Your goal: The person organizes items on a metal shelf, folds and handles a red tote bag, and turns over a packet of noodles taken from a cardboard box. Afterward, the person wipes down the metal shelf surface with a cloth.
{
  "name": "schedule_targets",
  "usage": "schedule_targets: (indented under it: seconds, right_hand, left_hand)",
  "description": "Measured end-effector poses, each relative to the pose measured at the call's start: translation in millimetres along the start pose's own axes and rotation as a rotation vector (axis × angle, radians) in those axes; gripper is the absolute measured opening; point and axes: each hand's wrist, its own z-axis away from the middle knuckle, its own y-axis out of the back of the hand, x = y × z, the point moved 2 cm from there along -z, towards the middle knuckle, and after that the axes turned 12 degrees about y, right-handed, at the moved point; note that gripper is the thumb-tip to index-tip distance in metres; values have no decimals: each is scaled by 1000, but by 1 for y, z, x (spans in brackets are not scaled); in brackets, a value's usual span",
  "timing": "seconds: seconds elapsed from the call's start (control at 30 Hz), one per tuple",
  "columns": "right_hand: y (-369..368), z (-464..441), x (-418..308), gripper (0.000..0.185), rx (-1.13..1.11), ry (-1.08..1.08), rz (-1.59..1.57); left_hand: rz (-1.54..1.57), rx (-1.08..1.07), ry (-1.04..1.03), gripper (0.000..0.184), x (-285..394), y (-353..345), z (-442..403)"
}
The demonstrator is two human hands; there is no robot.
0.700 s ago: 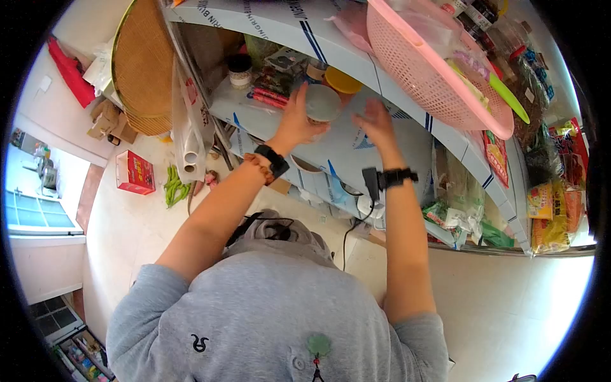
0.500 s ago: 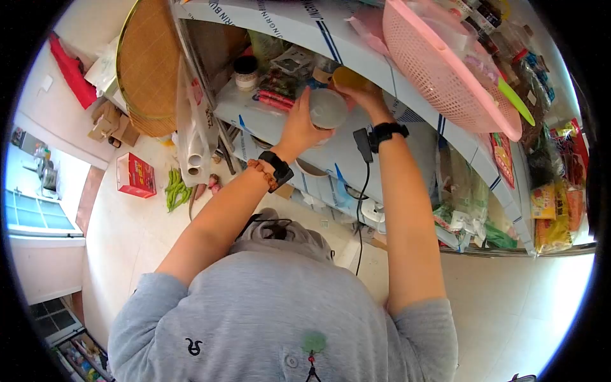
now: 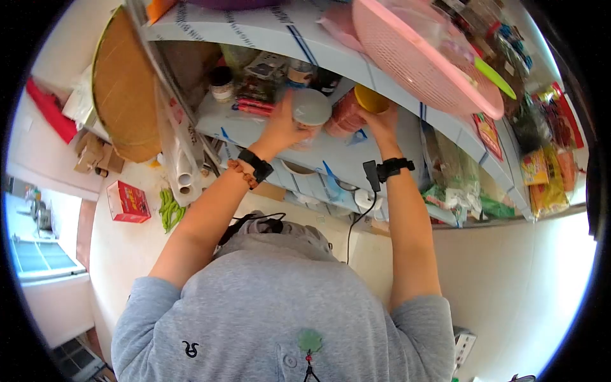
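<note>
My left hand [image 3: 280,130] is wrapped round a jar with a pale translucent lid [image 3: 311,107], upright over the blue-grey shelf [image 3: 235,126]. My right hand [image 3: 384,124] grips a reddish jar with a yellow lid [image 3: 371,99], which leans to one side just right of the first jar. Behind them stand a bottle with a blue and white label [image 3: 300,73] and a dark item beside it. Red and dark packets [image 3: 256,95] lie left of my left hand, and a dark-lidded jar [image 3: 221,84] stands farther left.
A pink basket [image 3: 426,63] sits on the upper shelf, with a green-handled tool [image 3: 495,77] in it. Plastic bags [image 3: 455,191] fill the lower right. At the left are a round woven tray [image 3: 127,89], plastic rolls [image 3: 183,172], a red box [image 3: 128,202] and green peppers [image 3: 170,210].
My right hand has taken hold of the yellow-lidded jar and brought it out to the right. My left hand still holds its jar. The camera view has shifted.
</note>
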Motion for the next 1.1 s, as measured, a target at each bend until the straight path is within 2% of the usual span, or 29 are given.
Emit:
schedule_targets:
  seconds: [0.07,0.17,0.27,0.37,0.47,0.5,0.6,0.63,0.73,0.77,0.87,1.0,1.03,1.1]
  right_hand:
    - [36,13,-11,67,-2,-101,-141]
    - [74,34,-23,67,32,-196,-232]
    - [98,58,-8,68,116,-420,-569]
    - [105,73,-19,72,107,-463,-903]
    - [112,81,-43,71,48,-368,-1061]
    - [115,84,-48,75,24,-342,-1040]
    - [116,90,-46,82,19,-261,-1197]
    - [116,91,-49,87,24,-258,-1199]
    - [113,103,-47,89,117,-297,-1303]
    - [112,107,-46,85,129,-315,-1327]
    - [119,114,-20,80,210,-398,-1218]
    - [121,116,-34,78,30,-352,-1031]
    - [120,120,-35,88,-9,-398,-1031]
    - [115,120,-46,90,-139,-337,-824]
  left_hand:
    - [-211,145,-44,104,16,4,5]
    - [-48,148,-260,104,56,9,8]
    - [299,-313,-216,99,79,-18,17]
    - [527,-743,48,96,96,-46,37]
    - [769,-1119,223,97,116,-49,55]
    - [785,-1152,299,103,113,-52,58]
    - [1205,-1379,478,99,108,-58,69]
    - [1213,-1389,403,98,112,-59,72]
    - [1240,-1390,467,99,129,-59,85]
    - [1262,-1384,538,97,136,-55,88]
    - [1228,-1278,522,99,140,-62,87]
    - [999,-1016,311,101,136,-64,71]
    - [969,-960,279,103,135,-64,67]
    - [893,-826,188,105,130,-65,63]
